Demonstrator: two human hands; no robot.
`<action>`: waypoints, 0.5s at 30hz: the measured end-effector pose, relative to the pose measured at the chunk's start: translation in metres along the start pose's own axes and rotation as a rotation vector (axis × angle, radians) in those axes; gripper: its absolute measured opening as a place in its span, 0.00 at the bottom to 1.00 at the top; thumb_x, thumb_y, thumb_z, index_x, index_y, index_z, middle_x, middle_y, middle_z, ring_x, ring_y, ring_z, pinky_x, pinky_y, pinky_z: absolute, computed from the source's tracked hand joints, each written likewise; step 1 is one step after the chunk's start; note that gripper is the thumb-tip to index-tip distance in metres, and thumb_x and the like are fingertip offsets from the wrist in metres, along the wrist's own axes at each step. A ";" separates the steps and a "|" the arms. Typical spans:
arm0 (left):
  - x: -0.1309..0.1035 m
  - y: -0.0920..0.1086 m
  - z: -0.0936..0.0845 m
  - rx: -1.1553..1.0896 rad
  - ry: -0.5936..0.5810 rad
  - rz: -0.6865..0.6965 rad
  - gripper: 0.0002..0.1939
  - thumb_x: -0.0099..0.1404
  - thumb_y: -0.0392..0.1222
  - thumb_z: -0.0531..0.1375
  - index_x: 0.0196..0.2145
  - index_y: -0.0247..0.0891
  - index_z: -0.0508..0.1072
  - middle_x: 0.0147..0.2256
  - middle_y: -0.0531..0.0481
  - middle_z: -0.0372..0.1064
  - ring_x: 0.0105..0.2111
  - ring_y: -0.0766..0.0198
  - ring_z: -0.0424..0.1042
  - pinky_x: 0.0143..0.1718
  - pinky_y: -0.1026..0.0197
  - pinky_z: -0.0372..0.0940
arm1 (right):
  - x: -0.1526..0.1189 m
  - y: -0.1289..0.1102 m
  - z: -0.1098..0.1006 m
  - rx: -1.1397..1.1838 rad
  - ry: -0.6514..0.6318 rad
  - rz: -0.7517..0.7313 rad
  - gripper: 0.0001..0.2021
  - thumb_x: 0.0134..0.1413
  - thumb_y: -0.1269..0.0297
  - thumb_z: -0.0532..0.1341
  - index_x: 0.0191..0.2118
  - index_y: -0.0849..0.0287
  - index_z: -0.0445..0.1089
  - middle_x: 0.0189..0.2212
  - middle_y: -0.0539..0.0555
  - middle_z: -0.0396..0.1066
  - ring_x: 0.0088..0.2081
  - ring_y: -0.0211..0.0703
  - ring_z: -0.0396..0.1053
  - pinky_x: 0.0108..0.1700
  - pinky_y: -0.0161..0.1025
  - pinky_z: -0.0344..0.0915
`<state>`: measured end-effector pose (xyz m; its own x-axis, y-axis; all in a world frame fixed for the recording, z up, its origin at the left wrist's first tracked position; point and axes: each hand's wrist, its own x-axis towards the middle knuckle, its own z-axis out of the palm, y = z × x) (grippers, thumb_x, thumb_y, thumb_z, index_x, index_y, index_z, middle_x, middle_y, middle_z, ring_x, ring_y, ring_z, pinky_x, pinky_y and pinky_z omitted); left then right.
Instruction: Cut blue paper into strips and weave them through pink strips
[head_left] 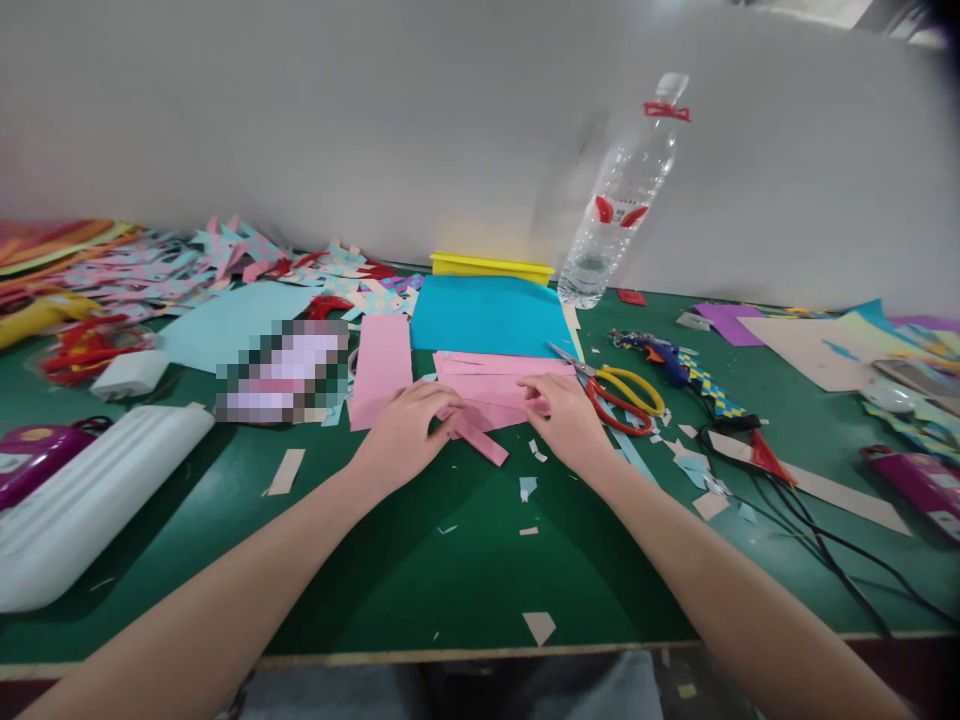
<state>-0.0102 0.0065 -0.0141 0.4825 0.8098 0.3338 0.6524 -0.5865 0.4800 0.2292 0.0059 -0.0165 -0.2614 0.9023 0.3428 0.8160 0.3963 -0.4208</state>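
My left hand (411, 432) is closed on a narrow folded pink paper strip (482, 443), which slants down to the right from its fingertips. Over the right part of the pink sheets (480, 385) is my right hand (559, 418), its fingers curled near the paper's edge; what its fingertips hold, if anything, is too small to name. An upright pink piece (382, 362) lies beside my left hand. Behind the pink sheets is a blue sheet (491, 315). Scissors (626, 393) with yellow and red handles rest just right of the sheets.
A clear bottle (626, 200) leans on the grey wall. A blurred phone (289, 375) and a white case (105, 505) are on the left. To the right lie a glue gun (667, 358), black cables (814, 535) and paper scraps. The green table's front edge (465, 657) is near.
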 end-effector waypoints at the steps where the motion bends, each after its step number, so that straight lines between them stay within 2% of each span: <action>1: 0.000 0.001 0.000 -0.012 -0.008 -0.003 0.10 0.67 0.41 0.52 0.42 0.39 0.72 0.43 0.45 0.72 0.46 0.54 0.68 0.48 0.50 0.60 | 0.000 0.000 0.000 0.023 -0.016 0.010 0.16 0.53 0.75 0.54 0.46 0.56 0.69 0.38 0.55 0.72 0.38 0.46 0.70 0.40 0.44 0.66; 4: 0.000 0.002 0.001 -0.022 -0.026 -0.013 0.10 0.67 0.41 0.53 0.42 0.39 0.72 0.42 0.45 0.73 0.44 0.55 0.69 0.47 0.50 0.61 | 0.000 -0.001 0.001 0.069 -0.032 0.012 0.15 0.53 0.75 0.53 0.45 0.57 0.69 0.40 0.56 0.72 0.36 0.43 0.70 0.38 0.41 0.67; 10: -0.001 0.004 0.001 0.002 -0.029 0.030 0.10 0.67 0.41 0.53 0.40 0.39 0.73 0.41 0.46 0.75 0.44 0.55 0.70 0.48 0.50 0.60 | 0.001 0.003 0.003 -0.028 -0.009 -0.016 0.13 0.55 0.71 0.56 0.46 0.58 0.70 0.45 0.57 0.73 0.47 0.51 0.68 0.49 0.49 0.64; 15: 0.000 0.000 0.004 0.000 -0.028 0.094 0.11 0.67 0.38 0.52 0.41 0.40 0.74 0.41 0.49 0.75 0.43 0.57 0.70 0.46 0.51 0.62 | 0.003 0.004 0.005 0.008 -0.026 -0.058 0.12 0.54 0.74 0.56 0.44 0.58 0.71 0.42 0.55 0.74 0.45 0.48 0.69 0.49 0.47 0.64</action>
<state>-0.0083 0.0068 -0.0173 0.5581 0.7502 0.3545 0.6031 -0.6602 0.4477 0.2289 0.0106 -0.0215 -0.3214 0.8818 0.3452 0.7952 0.4493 -0.4072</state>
